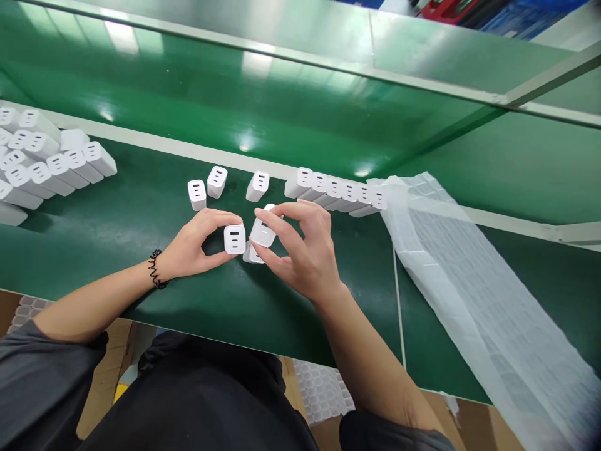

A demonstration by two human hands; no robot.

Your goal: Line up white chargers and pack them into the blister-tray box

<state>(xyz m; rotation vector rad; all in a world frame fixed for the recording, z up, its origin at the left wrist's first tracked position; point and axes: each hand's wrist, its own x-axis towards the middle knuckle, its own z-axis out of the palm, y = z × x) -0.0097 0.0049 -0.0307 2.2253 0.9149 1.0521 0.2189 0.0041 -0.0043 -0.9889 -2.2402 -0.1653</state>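
Note:
My left hand [192, 244], a black coiled band at its wrist, pinches a white USB charger [235, 240] between thumb and fingers, port face up. Close beside it, my right hand [305, 250] grips another white charger [263, 233] by its edges; its visible face looks smooth with one faint mark. Partly hidden below the right hand's charger is a further charger [254, 254] on the green table. Two chargers stand just beyond my left hand, one upright charger [197, 194] and one slightly tilted charger [217, 181]. A single charger [258, 186] stands beyond both hands.
A row of chargers [334, 191] leans along the table's back rail, right of centre. Many more chargers [47, 163] are grouped at the far left. Translucent wrapping sheet [469, 282] drapes over the right side of the green table [197, 307]. A green panel [282, 119] rises behind.

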